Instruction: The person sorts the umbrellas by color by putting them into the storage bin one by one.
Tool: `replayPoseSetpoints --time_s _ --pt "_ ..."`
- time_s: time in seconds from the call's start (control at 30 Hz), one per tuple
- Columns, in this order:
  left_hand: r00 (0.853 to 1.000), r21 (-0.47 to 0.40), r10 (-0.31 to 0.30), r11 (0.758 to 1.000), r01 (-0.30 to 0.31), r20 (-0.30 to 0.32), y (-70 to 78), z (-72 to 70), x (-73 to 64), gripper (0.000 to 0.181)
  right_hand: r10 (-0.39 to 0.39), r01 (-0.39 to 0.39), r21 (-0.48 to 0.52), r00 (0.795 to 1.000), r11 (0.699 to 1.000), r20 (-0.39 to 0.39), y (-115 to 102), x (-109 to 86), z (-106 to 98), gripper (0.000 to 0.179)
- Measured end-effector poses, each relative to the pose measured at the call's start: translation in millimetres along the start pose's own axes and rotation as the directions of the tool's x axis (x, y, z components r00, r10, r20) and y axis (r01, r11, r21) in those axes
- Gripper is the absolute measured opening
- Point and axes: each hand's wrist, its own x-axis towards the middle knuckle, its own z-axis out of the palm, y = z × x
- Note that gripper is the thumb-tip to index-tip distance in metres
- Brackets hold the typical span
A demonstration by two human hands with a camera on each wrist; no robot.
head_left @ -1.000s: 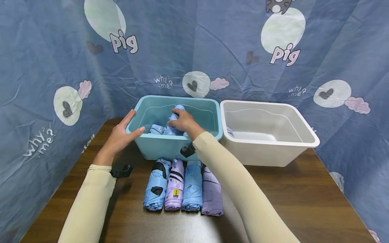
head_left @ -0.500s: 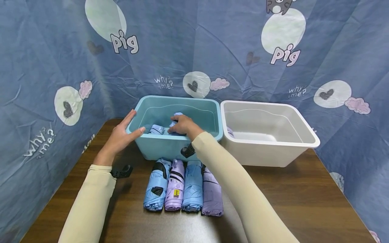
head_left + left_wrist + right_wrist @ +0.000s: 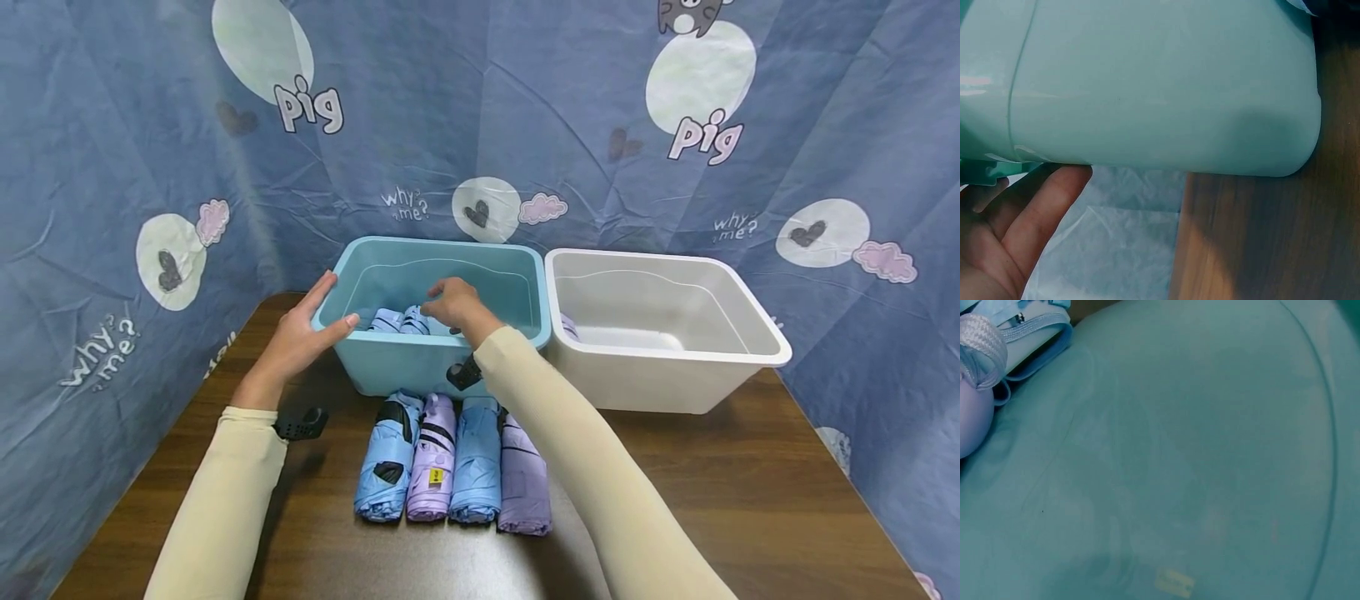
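Observation:
My left hand (image 3: 298, 333) rests at the left front corner of the teal bin (image 3: 442, 365), its thumb over the rim. In the left wrist view its fingers (image 3: 1050, 209) lie straight against the bin's outside. My right hand (image 3: 457, 306) hovers inside the bin, fingers loosely bent and holding nothing. Just left of it lie two folded blue umbrellas, the nearer umbrella (image 3: 414, 320) beside the other umbrella (image 3: 386, 321), both partly hidden by the front wall. In the right wrist view a blue strap (image 3: 1041, 337) and a braided cord (image 3: 984, 350) show at the upper left.
In front of the bin lie a blue umbrella (image 3: 386, 458), a lilac umbrella (image 3: 431, 458), another blue umbrella (image 3: 476, 458) and a purple umbrella (image 3: 523, 483) side by side. A white bin (image 3: 660, 375) stands right of the teal one, a purple item (image 3: 568, 325) inside it.
My right hand has lowered a blue umbrella into the teal bin beside the other one and let go of it. The left hand has stayed on the rim.

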Motion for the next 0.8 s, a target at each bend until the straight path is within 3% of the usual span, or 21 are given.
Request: replayPoseSetpoints --time_s 0.43,0.8 --pt "1.000 0.003 -0.004 1.000 0.004 -0.009 0.8 -0.1 -0.9 0.087 -0.010 0.010 -0.014 1.000 1.000 -0.010 -0.6 -0.1 -1.9 0.036" --pt "1.000 -0.001 -0.024 1.000 0.024 -0.003 1.2 0.5 0.4 0.087 -0.130 0.126 -0.057 0.989 0.990 -0.073 -0.9 -9.4 -6.5 0.032"
